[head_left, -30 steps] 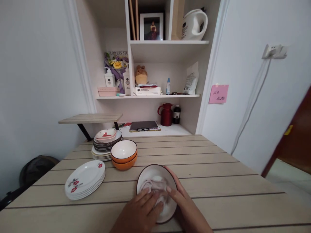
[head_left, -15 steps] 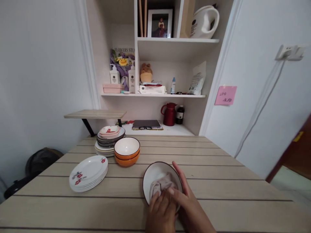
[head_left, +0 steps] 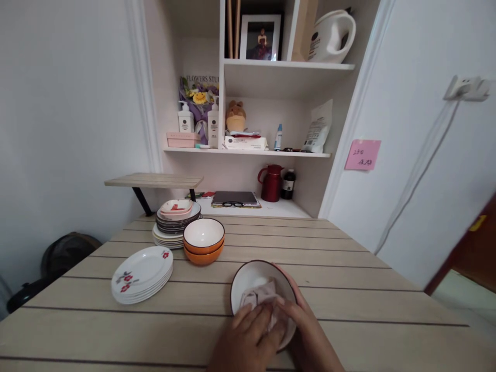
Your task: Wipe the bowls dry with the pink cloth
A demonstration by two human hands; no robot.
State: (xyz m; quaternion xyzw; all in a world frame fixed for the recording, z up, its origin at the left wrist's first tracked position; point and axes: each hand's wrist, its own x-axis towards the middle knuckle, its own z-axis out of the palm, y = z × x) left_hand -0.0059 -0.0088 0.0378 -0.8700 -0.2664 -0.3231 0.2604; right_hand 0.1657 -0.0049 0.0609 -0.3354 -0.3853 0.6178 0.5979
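A white bowl with a dark rim is tilted towards me near the front of the table. Wrapped around its right side, my right hand holds it, with the thumb over the rim and the other fingers mostly hidden behind. A crumpled pale cloth lies inside the bowl. My left hand presses this cloth against the inner wall, its fingers bent over the fabric. Part of the cloth is covered by the hands. Whether the bowl's base touches the table cannot be seen.
Left of the bowl stand two stacked orange bowls, a pile of flowered oval plates and a taller stack of plates topped by small dishes. At the back are a laptop, glasses and a red jug.
My left hand has shifted left and its fingers have spread over the cloth. The right hand's upper fingers have dropped behind the bowl's rim. The view has shifted slightly.
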